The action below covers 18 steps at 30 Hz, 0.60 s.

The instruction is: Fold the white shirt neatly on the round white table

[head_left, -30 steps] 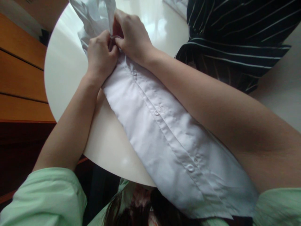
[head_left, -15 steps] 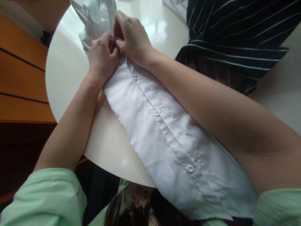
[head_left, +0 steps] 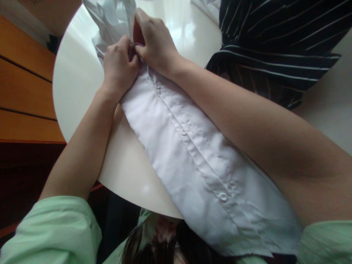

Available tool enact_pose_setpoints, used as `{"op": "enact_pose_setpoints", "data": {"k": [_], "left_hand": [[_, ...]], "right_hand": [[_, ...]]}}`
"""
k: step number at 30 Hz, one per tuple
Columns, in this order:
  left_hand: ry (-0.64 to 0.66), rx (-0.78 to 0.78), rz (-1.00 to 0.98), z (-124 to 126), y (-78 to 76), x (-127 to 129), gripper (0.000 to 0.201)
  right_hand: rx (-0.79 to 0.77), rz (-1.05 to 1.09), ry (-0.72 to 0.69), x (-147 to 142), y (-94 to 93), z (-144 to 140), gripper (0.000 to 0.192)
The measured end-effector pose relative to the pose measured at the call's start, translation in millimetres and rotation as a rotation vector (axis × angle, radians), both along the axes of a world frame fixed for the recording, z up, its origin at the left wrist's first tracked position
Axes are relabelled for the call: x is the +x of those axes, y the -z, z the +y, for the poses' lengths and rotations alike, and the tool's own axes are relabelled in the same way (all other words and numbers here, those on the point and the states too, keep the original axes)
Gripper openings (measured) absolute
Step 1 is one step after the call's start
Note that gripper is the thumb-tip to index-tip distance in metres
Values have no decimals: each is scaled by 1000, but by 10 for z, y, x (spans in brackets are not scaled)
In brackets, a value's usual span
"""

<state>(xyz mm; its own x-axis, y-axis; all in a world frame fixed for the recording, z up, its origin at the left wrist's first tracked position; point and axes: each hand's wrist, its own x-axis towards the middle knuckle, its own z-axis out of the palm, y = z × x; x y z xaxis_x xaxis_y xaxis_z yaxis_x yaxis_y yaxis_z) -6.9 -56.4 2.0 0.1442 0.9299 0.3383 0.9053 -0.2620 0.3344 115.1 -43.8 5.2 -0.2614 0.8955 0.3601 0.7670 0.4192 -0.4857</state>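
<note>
A white buttoned shirt (head_left: 170, 146) lies folded lengthwise across the table, its button placket facing up and its lower end hanging past the near edge. Several buttons show along the placket, among them a white button (head_left: 223, 197) near the bottom. At the far end the cloth is bunched. There my left hand (head_left: 121, 64) is closed on the shirt, knuckles up. Right beside it my right hand (head_left: 155, 44) pinches the shirt's fabric between thumb and fingers. What lies between the fingertips is mostly hidden.
The shirt rests on a round white table (head_left: 74, 84). Dark cloth with white stripes (head_left: 264, 62) hangs over the table's right side. A bit of white fabric (head_left: 207, 8) lies at the back. An orange wooden cabinet (head_left: 24, 91) stands at the left.
Both hands keep their hold on the shirt in nearly the same place. My right hand's knuckles have risen slightly. The striped cloth appears shifted a little to the right.
</note>
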Motion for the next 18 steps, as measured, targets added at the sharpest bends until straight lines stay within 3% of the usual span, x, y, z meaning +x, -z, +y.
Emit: {"op": "enact_pose_setpoints", "data": {"k": [8, 18], "left_hand": [[23, -11, -32, 7, 0, 2, 27], [22, 3, 6, 75, 11, 6, 28]], "right_hand": [[1, -7, -15, 8, -3, 26, 24], [-20, -4, -38, 11, -9, 2, 25]]}}
